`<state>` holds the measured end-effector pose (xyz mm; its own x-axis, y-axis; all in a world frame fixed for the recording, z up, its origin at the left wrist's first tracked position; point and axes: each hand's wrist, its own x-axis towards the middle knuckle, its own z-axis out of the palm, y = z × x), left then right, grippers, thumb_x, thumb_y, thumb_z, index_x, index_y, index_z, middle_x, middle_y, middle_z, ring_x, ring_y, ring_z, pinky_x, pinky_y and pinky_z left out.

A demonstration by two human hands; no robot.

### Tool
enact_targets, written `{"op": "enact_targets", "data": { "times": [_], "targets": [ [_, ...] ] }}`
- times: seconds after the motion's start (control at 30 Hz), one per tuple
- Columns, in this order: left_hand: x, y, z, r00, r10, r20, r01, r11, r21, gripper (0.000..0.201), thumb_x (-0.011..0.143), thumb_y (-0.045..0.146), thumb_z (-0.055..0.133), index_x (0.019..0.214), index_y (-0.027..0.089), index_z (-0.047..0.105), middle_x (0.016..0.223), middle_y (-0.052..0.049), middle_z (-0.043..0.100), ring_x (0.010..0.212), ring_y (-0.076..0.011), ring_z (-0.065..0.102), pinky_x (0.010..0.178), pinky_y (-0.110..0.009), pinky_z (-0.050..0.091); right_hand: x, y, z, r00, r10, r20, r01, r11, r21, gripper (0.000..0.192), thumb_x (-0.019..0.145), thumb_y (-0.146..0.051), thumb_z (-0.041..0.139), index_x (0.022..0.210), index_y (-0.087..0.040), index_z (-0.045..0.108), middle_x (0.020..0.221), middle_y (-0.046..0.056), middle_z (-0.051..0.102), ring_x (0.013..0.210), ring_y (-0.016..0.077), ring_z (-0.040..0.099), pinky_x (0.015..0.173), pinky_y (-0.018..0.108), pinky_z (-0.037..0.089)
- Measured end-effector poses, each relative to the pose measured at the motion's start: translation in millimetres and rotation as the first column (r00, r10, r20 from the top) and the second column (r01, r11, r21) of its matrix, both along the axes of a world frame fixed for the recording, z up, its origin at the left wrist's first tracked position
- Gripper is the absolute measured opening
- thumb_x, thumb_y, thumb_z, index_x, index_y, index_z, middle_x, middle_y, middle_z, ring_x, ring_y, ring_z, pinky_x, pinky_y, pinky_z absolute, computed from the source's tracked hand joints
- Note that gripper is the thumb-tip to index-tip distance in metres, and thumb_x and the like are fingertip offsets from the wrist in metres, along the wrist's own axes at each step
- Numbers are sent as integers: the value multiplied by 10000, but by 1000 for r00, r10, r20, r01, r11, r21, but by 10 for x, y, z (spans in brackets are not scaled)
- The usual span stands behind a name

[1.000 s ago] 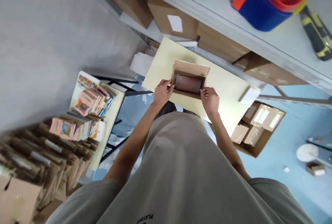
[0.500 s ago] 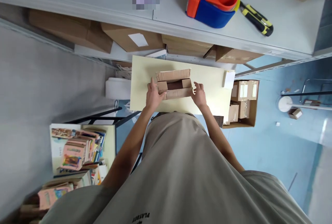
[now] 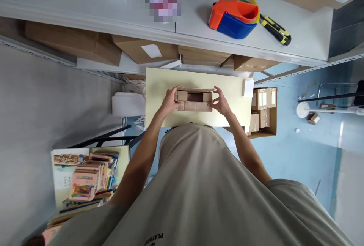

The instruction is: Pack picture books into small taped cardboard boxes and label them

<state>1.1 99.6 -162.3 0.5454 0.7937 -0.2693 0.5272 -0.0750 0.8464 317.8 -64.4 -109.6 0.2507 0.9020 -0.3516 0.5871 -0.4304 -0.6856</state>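
A small brown cardboard box [image 3: 198, 106] sits on the pale yellow tabletop [image 3: 159, 79] in front of my body. Its top is partly open: both short end flaps are folded over the opening, leaving a dark gap in the middle. The long far flap stands up, seen almost edge-on. My left hand [image 3: 170, 101] grips the box's left end, fingers at the far flap and thumb on the near side. At the other end, my right hand [image 3: 222, 104] holds the box between the thumb at the near corner and fingers at the far flap's edge.
On the grey shelf [image 3: 113, 18] beyond lie an orange and blue tape dispenser [image 3: 234, 18] and a box cutter [image 3: 275, 30]. A stack of white cards [image 3: 248, 88] is at the table's right. Small boxes fill a carton [image 3: 271, 132]; books [image 3: 85, 181] are piled lower left.
The box's far flap has gone from lying back to standing up. My fingers have moved to its two ends, and my right hand has closed on the box. The view has shifted slightly.
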Motion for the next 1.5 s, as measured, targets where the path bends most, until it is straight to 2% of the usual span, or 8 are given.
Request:
{"op": "enact_targets", "data": {
  "times": [0.23, 0.47, 0.7, 0.87, 1.07, 1.2, 1.37, 1.5],
  "targets": [
    [-71, -251, 148, 999, 14, 52, -18, 996, 82, 250, 932, 194, 811, 1179, 229, 794, 1378, -109, 583, 1202, -234, 738, 1069, -408, 701, -202, -148, 51, 999, 12, 48, -11, 1000, -15, 458, 1024, -355, 689, 1470, -250, 695, 1675, 152, 641, 1066, 254, 826, 947, 475, 757],
    [69, -411, 162, 991, 130, -37, -125, 985, 116, 148, 1038, 239, 684, 1171, 213, 745, 1449, -164, 619, 1404, -294, 688, 1108, -456, 688, -311, -163, -90, 991, -132, -14, 133, 991, 31, 411, 1109, -492, 570, 1419, -248, 687, 1584, 152, 730, 1016, 242, 819, 873, 397, 732],
    [23, -298, 242, 996, 77, -48, -72, 993, 95, 157, 1022, 260, 704, 1170, 226, 742, 1384, -130, 634, 1330, -309, 699, 1118, -527, 690, -299, -89, -47, 997, -55, 53, 55, 998, -5, 328, 1114, -432, 592, 1352, -246, 718, 1494, 141, 762, 948, 242, 832, 871, 413, 718],
    [159, -61, 676, 1000, -11, 1, 10, 952, 307, 146, 1067, 337, 784, 1191, 265, 759, 1518, -156, 642, 1504, -467, 608, 1299, -752, 516, -135, 146, 539, 971, 21, 238, -53, 990, 132, 345, 1134, -402, 580, 1395, -257, 754, 1639, 181, 674, 1243, 363, 811, 1043, 560, 711],
    [1025, 651, 1721, 971, -156, 181, 16, 797, 604, 272, 1171, 340, 602, 1387, 271, 752, 1537, -101, 722, 1481, -330, 654, 1330, -603, 526, 601, 1228, 1582, 860, -77, 505, -199, 861, 469, 559, 1176, -486, 540, 1674, -231, 548, 1746, 207, 545, 1665, 480, 475, 1363, 813, 392],
    [1632, 998, 2280, 963, -149, 226, -28, 774, 632, 296, 1141, 266, 604, 1388, 233, 765, 1470, -103, 752, 1463, -329, 671, 1317, -564, 532, 1011, 2033, 1693, 821, 12, 571, -303, 856, 418, 630, 1142, -528, 621, 1597, -97, 552, 1602, 286, 616, 1575, 530, 533, 1339, 887, 331],
    [1909, 945, 2393, 947, -146, 286, -60, 794, 605, 252, 1112, 202, 623, 1312, 221, 777, 1372, -94, 797, 1350, -307, 746, 1242, -520, 590, 1133, 2386, 1558, 825, 47, 563, -322, 858, 400, 607, 1152, -605, 627, 1459, -81, 619, 1402, 293, 729, 1432, 506, 663, 1287, 857, 419],
    [1665, 533, 2175, 924, -52, 379, -139, 877, 459, 199, 1117, 200, 616, 1262, 218, 750, 1267, -87, 830, 1193, -243, 805, 1127, -429, 655, 857, 1938, 1593, 864, -6, 504, -256, 856, 449, 667, 1171, -725, 521, 1510, -155, 601, 1398, 246, 730, 1406, 476, 695, 1232, 793, 520]
  ]
}}
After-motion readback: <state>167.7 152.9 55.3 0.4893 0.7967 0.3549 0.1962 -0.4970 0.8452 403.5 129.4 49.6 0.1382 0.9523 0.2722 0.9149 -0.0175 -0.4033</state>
